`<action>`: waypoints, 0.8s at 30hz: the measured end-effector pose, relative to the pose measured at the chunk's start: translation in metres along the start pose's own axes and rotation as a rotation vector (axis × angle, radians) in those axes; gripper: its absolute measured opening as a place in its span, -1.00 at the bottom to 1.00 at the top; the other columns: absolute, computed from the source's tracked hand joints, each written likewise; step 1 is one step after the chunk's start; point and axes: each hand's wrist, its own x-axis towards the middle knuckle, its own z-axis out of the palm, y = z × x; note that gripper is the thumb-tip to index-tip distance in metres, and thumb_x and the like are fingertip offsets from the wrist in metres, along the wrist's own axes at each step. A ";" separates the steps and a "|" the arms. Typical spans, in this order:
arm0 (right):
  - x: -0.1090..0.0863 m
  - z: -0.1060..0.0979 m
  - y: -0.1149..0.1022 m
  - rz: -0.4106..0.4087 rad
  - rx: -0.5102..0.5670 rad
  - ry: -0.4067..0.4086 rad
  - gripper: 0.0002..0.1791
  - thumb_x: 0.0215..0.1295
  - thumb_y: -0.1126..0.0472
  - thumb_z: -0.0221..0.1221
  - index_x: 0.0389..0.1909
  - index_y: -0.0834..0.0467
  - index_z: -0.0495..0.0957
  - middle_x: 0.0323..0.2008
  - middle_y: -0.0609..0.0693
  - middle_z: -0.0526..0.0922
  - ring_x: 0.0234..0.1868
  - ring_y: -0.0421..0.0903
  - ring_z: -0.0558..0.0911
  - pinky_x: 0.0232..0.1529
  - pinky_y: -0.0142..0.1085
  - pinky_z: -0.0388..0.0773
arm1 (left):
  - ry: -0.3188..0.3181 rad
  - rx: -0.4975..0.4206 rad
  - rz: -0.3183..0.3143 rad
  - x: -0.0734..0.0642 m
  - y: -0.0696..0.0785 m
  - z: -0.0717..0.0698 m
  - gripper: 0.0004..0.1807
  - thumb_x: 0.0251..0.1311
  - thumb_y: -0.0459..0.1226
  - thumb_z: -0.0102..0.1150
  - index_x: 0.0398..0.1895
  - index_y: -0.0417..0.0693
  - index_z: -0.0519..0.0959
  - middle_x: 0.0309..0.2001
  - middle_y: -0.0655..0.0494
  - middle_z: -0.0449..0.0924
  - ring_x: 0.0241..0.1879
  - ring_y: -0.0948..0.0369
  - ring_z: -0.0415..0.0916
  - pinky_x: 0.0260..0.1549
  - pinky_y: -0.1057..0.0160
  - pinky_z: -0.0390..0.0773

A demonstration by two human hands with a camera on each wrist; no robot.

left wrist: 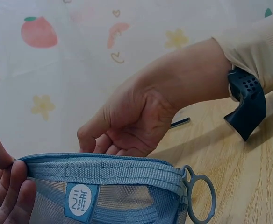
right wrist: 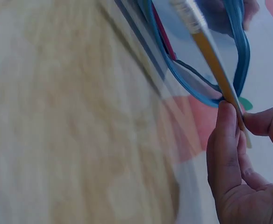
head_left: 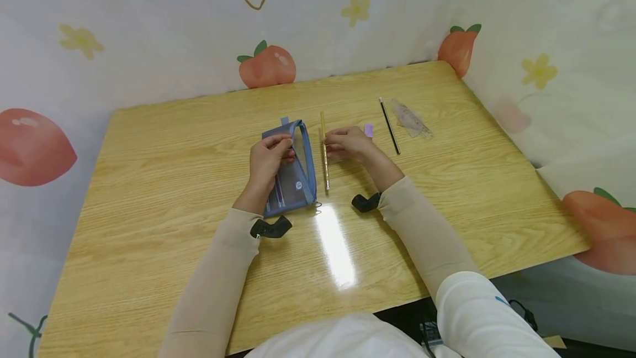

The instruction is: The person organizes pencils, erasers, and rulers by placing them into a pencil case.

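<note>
A blue mesh zippered pencil case [head_left: 288, 181] stands unzipped on the table, its mouth gaping toward the right. My left hand [head_left: 270, 160] pinches the upper edge of that mouth; in the left wrist view its fingers [left wrist: 18, 179] grip the zipper band. A white round label [left wrist: 80, 201] and a ring [left wrist: 202, 198] are on the case. Just right of the opening, my right hand [head_left: 348, 142] pinches a yellow pencil [head_left: 324, 151] between thumb and fingertips. The right wrist view has the pencil [right wrist: 216, 70] overlapping the open mouth, with a thin red stick [right wrist: 163, 35] inside the case.
Right of my right hand lie a small purple block [head_left: 368, 130], a black pencil [head_left: 390, 126] and a clear printed plastic piece [head_left: 411, 119]. The wooden table [head_left: 169, 181] meets a fruit-print cloth [head_left: 318, 26] at its back and right edges.
</note>
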 end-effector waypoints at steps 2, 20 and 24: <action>0.000 0.003 0.001 -0.004 0.011 -0.001 -0.60 0.25 0.40 0.05 0.08 0.47 0.31 -0.22 0.22 0.51 -0.42 -0.08 0.59 -0.18 -0.20 0.58 | 0.001 -0.001 0.000 0.001 0.000 0.000 -0.81 0.04 -0.36 0.23 -0.24 -0.22 0.60 -0.42 -0.11 0.61 -0.58 0.23 0.55 -0.51 0.28 0.62; 0.000 0.017 0.007 0.006 0.056 -0.022 -0.62 0.22 0.43 0.05 0.05 0.49 0.32 -0.31 0.18 0.54 -0.44 -0.07 0.59 -0.17 -0.18 0.57 | -0.005 -0.030 0.006 0.002 0.000 0.000 -0.82 0.03 -0.38 0.23 -0.26 -0.26 0.60 -0.46 -0.10 0.61 -0.62 0.24 0.55 -0.54 0.27 0.62; 0.000 0.020 0.008 0.028 0.022 -0.036 -0.63 0.21 0.43 0.06 0.04 0.46 0.35 -0.33 0.15 0.53 -0.43 -0.07 0.59 -0.18 -0.18 0.58 | -0.003 -0.032 0.003 0.002 0.000 0.000 -0.82 0.03 -0.39 0.22 -0.25 -0.26 0.60 -0.44 -0.14 0.61 -0.62 0.23 0.55 -0.55 0.26 0.62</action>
